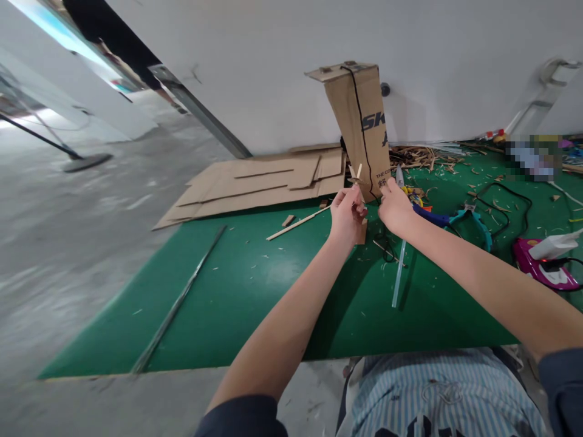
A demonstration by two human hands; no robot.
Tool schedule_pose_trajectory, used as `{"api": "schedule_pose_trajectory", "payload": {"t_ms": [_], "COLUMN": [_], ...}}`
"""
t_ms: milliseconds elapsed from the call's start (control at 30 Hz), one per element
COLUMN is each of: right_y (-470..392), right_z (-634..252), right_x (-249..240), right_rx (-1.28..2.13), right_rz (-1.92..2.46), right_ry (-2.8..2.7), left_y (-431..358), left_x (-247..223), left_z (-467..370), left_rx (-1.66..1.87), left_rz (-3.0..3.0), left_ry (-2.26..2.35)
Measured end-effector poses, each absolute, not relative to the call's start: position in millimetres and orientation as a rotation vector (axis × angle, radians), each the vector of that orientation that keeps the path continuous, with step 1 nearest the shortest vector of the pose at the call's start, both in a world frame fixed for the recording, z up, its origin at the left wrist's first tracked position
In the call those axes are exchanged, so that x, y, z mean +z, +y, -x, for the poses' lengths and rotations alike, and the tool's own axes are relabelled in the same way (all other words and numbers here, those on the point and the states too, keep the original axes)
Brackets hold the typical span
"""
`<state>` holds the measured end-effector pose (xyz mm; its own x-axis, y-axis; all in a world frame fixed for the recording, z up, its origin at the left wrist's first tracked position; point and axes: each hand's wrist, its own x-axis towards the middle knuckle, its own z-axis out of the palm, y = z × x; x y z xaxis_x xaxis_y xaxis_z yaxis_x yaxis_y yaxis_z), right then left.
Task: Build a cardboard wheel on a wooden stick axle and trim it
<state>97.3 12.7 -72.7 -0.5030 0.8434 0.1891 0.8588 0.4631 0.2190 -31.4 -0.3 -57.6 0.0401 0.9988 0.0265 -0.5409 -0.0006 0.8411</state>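
My left hand is closed in a pinch, with a thin wooden stick rising from its fingertips beside a small brown piece. Just to the right, my right hand has its fingers curled at the lower edge of a tall cardboard stand; what they grip is hidden. A dark cord runs down the stand's front. Below my right hand a clear glue stick slants toward me. Another long wooden stick lies left of my left hand.
Flat cardboard sheets lie at the back left. Cardboard scraps are heaped behind the stand. Blue-handled pliers and a pink power strip sit on the right. A dark thin strip crosses the green table.
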Motion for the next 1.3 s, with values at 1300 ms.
{"api": "schedule_pose_trajectory", "payload": {"t_ms": [1300], "right_y": [-93], "right_z": [-151], "right_x": [-16], "right_rx": [-0.547], "right_rz": [1.441], "right_ry": [-2.354], "left_y": [-7], "left_x": [-73], "left_z": [21], "left_rx": [1.43], "left_rz": [-1.124], "left_ry": [0.804]}}
